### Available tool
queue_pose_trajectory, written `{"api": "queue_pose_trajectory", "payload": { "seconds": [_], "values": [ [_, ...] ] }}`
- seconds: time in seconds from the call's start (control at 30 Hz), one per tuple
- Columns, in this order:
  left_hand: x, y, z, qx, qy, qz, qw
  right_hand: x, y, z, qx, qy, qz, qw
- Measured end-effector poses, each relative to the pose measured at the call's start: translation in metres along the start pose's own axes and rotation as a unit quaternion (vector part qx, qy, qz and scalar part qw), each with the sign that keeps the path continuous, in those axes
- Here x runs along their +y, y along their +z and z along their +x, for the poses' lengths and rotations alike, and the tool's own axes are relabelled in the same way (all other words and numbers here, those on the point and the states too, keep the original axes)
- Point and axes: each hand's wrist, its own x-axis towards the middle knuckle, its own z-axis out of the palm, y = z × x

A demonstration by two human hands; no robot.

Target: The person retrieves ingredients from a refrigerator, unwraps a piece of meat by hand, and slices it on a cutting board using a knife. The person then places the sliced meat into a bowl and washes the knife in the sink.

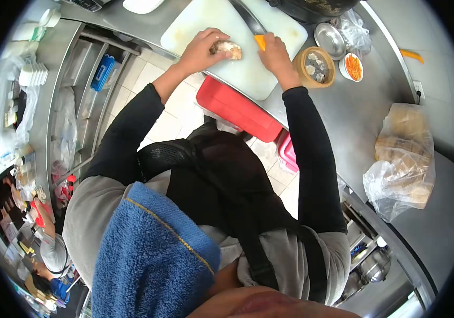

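My left hand (204, 49) is closed around a whitish-brown lump of food (228, 50), whose exact kind I cannot make out. It is over the white cutting board (192, 21). In my right hand (277, 54) is a knife (250, 19), gripped by its orange-yellow handle, the blade pointing away and to the left across the board. Just right of that hand stands a round bamboo steamer (329, 77) with greyish-white pieces inside. A white cup of orange shreds (353, 68) sits beside it.
A metal bowl (329, 41) and a plastic bag (353, 29) stand at the back right. Another plastic bag (401, 159) holds brown items on the steel counter. A red bin (232, 108) is below the counter edge. At far left, another person (54, 254) works.
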Motion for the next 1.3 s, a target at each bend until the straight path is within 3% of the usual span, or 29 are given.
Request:
{"api": "queue_pose_trajectory", "payload": {
  "seconds": [0.07,0.17,0.23,0.37,0.47,0.83,1.17,1.3],
  "values": [
    [0.004,0.008,-0.005,0.047,-0.038,-0.007,0.998,-0.001,0.004,0.007,-0.009,0.018,-0.042,0.999],
    [0.009,0.022,-0.009,0.085,-0.042,0.017,0.995,-0.015,-0.028,-0.014,-0.027,0.086,0.038,0.995],
    [0.006,0.026,-0.007,0.093,-0.024,0.038,0.995,-0.025,-0.05,-0.047,0.004,0.047,0.02,0.999],
    [-0.004,0.04,-0.005,0.106,-0.029,0.031,0.993,-0.033,-0.078,-0.113,-0.049,-0.024,-0.088,0.995],
    [-0.006,0.053,-0.003,0.12,-0.027,0.014,0.992,-0.049,-0.106,-0.132,-0.111,0.008,-0.17,0.979],
    [-0.006,0.058,-0.001,0.121,-0.028,0.055,0.991,-0.059,-0.134,-0.129,-0.199,0.008,-0.203,0.959],
    [-0.01,0.057,0.0,0.102,-0.025,0.05,0.993,-0.037,-0.057,-0.094,-0.181,0.008,-0.065,0.981],
    [-0.01,0.058,0.001,0.099,-0.029,0.045,0.994,-0.031,-0.003,-0.078,-0.118,-0.002,-0.011,0.993]
  ]
}}
